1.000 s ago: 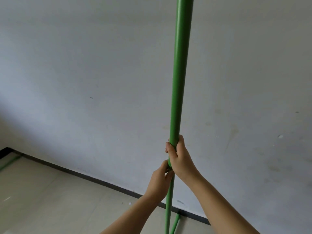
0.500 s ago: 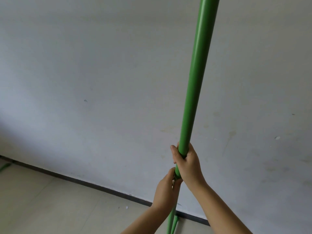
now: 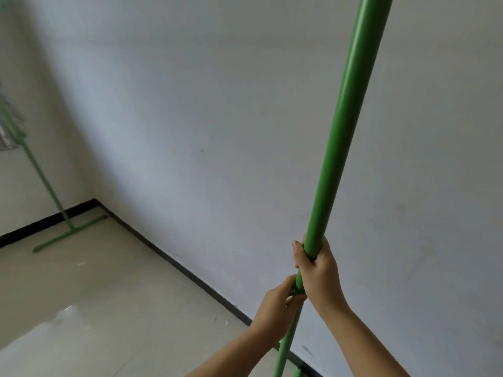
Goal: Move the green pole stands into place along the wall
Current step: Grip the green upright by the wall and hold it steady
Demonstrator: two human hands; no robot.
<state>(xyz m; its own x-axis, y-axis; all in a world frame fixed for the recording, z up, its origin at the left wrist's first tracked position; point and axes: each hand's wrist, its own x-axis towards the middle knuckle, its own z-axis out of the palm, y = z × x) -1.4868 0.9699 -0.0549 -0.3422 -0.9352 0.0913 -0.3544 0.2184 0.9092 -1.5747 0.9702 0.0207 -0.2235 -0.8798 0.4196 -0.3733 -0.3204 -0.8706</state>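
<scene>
A tall green pole stand (image 3: 343, 126) rises close in front of me, leaning to the upper right against the white wall behind it. My right hand (image 3: 317, 270) grips the thick upper tube. Just below it, my left hand (image 3: 280, 303) is closed around the joint where the thinner lower tube starts. The stand's foot (image 3: 297, 372) barely shows at the bottom edge, by the black baseboard. A second green pole stand (image 3: 43, 180) stands in the far left corner, its flat base (image 3: 69, 235) on the floor.
The white wall (image 3: 217, 118) runs diagonally from the left corner to the lower right, edged by a black baseboard (image 3: 190, 276). Beige tile floor (image 3: 95, 308) fills the lower left. Something grey hangs at the left edge (image 3: 6, 137) near the far stand.
The view has swung left, bringing the room corner and the second stand into sight. The held pole now sits further right and leans more. Both hands keep their grip.
</scene>
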